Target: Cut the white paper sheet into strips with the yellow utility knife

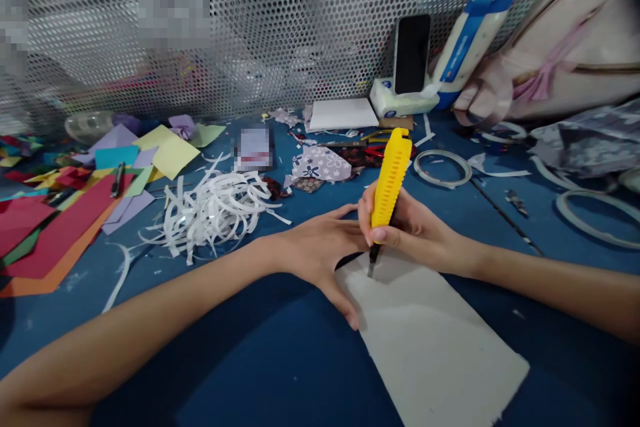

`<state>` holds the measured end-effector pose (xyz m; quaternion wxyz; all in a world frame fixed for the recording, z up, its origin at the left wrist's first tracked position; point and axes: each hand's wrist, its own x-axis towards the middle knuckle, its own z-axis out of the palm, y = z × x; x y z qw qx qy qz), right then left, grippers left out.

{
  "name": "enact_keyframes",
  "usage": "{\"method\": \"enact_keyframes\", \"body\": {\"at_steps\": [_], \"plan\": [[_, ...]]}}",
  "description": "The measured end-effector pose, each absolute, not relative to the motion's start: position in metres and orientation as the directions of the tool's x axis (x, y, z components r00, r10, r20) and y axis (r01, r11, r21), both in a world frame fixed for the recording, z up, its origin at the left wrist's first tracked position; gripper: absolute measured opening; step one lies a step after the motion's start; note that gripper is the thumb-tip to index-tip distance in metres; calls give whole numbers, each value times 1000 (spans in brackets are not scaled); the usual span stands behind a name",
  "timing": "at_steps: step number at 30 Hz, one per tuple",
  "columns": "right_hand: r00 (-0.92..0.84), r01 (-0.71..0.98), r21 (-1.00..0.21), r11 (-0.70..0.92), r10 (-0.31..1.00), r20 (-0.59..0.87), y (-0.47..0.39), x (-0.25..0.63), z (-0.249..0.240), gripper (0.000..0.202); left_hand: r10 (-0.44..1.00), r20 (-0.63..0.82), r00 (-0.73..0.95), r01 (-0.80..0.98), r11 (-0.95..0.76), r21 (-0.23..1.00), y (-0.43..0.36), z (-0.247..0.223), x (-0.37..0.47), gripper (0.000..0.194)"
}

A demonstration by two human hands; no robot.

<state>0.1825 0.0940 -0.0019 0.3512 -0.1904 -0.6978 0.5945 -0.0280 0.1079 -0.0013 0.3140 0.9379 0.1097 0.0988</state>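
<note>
Two bare hands work close together over a dark blue tabletop (pixel 250 353); directions run from the hands, twelve pointing away from the person. A pale grey, flat rectangular cardboard (pixel 430 340) lies toward five o'clock, its far end beneath the hands. The right hand (pixel 415 230) grasps a yellow plastic, ribbed-handled utility cutter (pixel 393 177), tilted with its handle top toward one o'clock and its metal blade down at the board's far end. The left hand (pixel 317 243) is spread and unclenched, its thumb along the board's left edge; some of its fingertips are hidden behind the right hand.

Between nine and ten o'clock sits a tangled heap of curled white paper strips (pixel 213 213), with flat multicoloured paper sheets (pixel 80 223) farther out. Near twelve lies a grey, flower-patterned fabric piece (pixel 323 163). A pale round ring of tape (pixel 463 180) rests at two. At one, a black-screened rectangular phone (pixel 413 53) stands upright against a white-and-green soft tissue packet (pixel 387 101).
</note>
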Motion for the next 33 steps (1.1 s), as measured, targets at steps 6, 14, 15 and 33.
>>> {"method": "enact_keyframes", "body": {"at_steps": [6, 14, 15, 33], "plan": [[-647, -149, -953, 263, 703, 295, 92, 183, -2, 19, 269, 119, 956, 139, -769, 624, 108, -1, -28, 89], [-604, -166, -949, 269, 732, 314, 88, 182, -5, 22, 281, 72, 957, 178, -765, 619, 109, -2, -27, 88], [-602, -169, -948, 269, 733, 316, 87, 182, -5, 22, 284, 66, 956, 186, -766, 615, 109, -2, -27, 88], [-502, -112, -917, 382, 775, 384, 80, 183, -6, 21, 264, 87, 961, 152, -761, 631, 111, -1, -26, 79]]}}
